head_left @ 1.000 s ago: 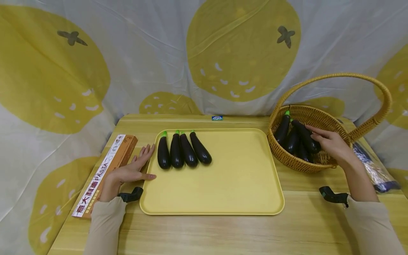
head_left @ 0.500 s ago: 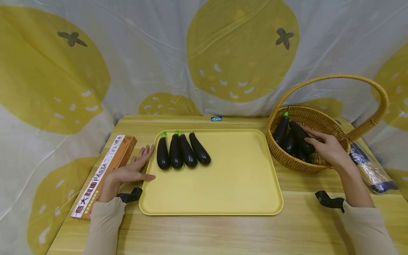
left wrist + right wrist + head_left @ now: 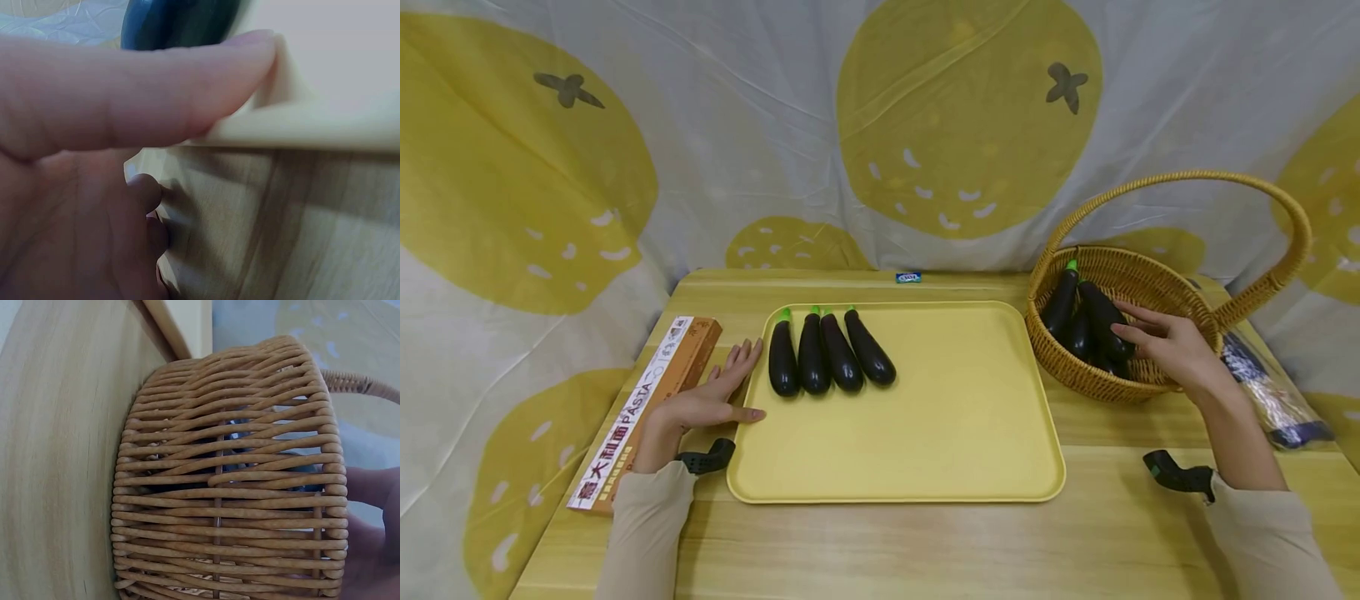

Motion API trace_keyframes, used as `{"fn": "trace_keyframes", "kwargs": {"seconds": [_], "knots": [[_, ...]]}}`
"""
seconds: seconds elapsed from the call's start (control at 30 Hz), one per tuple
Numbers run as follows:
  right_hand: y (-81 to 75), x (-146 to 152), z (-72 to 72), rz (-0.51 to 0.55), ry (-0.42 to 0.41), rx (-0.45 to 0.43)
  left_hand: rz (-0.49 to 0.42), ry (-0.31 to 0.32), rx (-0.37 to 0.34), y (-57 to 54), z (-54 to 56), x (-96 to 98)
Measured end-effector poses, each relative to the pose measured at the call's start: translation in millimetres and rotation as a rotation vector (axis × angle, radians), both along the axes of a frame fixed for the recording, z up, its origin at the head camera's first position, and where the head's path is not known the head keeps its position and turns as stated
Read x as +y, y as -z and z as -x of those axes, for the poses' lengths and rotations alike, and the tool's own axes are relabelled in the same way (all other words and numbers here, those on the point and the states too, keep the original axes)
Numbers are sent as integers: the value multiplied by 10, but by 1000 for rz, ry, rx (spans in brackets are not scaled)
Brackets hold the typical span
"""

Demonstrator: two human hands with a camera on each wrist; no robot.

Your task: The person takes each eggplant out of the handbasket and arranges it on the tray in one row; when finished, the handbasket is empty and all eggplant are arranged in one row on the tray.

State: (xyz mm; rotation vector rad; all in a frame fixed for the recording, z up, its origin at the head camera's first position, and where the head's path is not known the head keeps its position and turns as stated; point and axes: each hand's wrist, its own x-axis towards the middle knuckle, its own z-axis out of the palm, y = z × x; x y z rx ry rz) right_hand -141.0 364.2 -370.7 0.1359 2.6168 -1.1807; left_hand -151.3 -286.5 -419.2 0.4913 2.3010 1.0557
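Observation:
In the head view, several dark eggplants lie side by side at the left of a yellow tray. My left hand rests at the tray's left edge, fingers spread and straight; in the left wrist view the thumb touches the tray rim. At the right stands a wicker basket holding more eggplants. Inside it, my right hand pinches the top eggplant, thumb over it and fingers along its right side. The right wrist view shows mostly basket weave, which hides much of the grip.
A pasta box lies left of the tray, partly behind the left arm. The basket's tall handle arches above the right hand. A plastic packet lies right of the basket. A small blue packet sits near the back edge.
My right hand has shifted slightly left, its thumb coming over the top eggplant, whose lower end has moved a little left. The left hand and the eggplants on the tray stay put.

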Motion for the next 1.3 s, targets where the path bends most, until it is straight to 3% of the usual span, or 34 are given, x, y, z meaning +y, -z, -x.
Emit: {"fn": "trace_keyframes", "kwargs": {"seconds": [0.17, 0.47, 0.63, 0.73, 0.87, 0.97, 1.13, 1.3], "knots": [[-36, -24, -75, 14, 10, 60, 6, -3, 4, -2, -7, -17], [-199, 76, -449, 4, -34, 153, 12, 8, 5, -3, 22, 1], [-238, 127, -615, 45, -165, 110, 15, 16, 7, -5, 18, 16], [-260, -58, -634, 117, -252, 82, 24, 15, 9, -8, 6, 14], [-317, -599, -549, 167, -312, 89, 27, 13, 10, -15, 2, 9], [-291, -1058, -393, 167, -339, 119, 25, 14, 11, -18, 9, 8], [-87, -1694, -46, 159, -348, 124, 28, 15, 14, -8, 18, 4], [149, -2122, 237, 187, -364, 110, 25, 10, 7, -2, 12, 5]]}}
